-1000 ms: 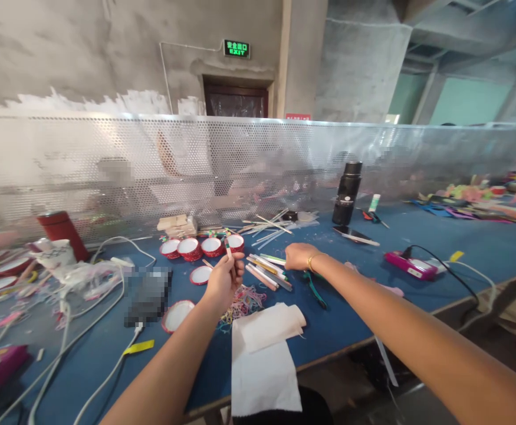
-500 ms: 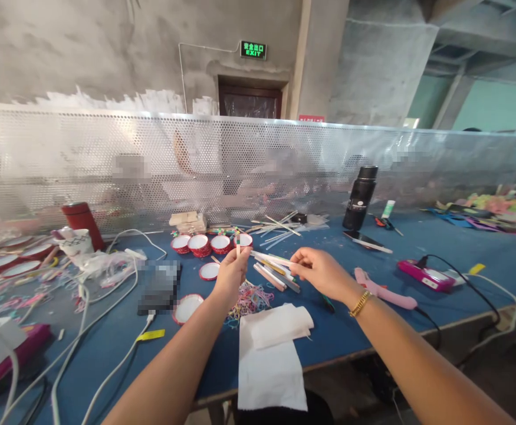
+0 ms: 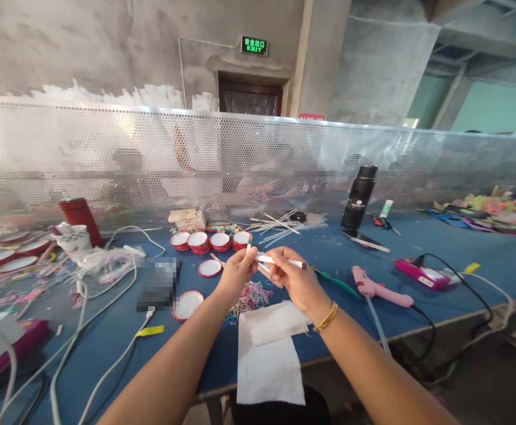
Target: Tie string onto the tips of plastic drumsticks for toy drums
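My left hand pinches a short pale stick with a green band, which points upward from the fingertips. My right hand, with a gold bracelet at its wrist, is closed around a white marker-like pen. One tip of the pen points at my left fingers and its dark end sticks out to the right. Below the hands lies a pile of coloured elastic loops. Nearer to me, a folded white cloth hangs over the table edge. More pens under my right hand are mostly hidden.
Red-rimmed round lids stand in stacks and lie singly. A black phone with a cable is at left. To the right are a pink glue gun, green-handled pliers or scissors and a black bottle. A perforated metal screen runs behind.
My right hand has moved left and down, close to my left hand, and now grips the white pen. The green-handled tool and a clear glue stick near the glue gun have come into view.
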Demonstrator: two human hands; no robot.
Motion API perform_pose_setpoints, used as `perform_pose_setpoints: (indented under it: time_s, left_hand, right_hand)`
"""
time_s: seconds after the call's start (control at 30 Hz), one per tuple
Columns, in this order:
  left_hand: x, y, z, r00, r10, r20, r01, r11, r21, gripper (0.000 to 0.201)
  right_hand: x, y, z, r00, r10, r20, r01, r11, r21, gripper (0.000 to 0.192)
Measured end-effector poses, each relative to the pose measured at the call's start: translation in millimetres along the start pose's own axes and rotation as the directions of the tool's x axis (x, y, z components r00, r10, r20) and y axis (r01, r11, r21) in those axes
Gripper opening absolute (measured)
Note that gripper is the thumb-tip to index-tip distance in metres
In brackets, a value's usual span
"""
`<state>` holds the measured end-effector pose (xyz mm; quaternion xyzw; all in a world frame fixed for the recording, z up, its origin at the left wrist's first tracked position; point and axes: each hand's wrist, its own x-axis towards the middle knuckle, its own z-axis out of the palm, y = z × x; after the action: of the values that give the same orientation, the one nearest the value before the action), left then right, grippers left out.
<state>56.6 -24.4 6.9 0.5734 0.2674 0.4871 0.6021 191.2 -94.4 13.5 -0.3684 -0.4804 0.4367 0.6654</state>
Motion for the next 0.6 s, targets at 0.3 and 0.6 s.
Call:
perform_pose_setpoints:
  time_s: [0.3, 0.6]
  left_hand:
    - [-1, -3, 6.6, 0.996, -0.058, -0.06, 0.048, 0.986, -0.162, 0.057]
    - [19, 47, -25.1, 0.95, -0.108, -0.292, -0.057, 0.862, -0.504, 0.033]
  right_hand:
    - [-4, 22, 15, 0.978, -0.133, -0.158, 0.117, 0.987, -0.108, 0.025]
    - [-51, -17, -7, 0.887, -0.435, -0.154, 0.383, 0.88, -0.28, 0.023]
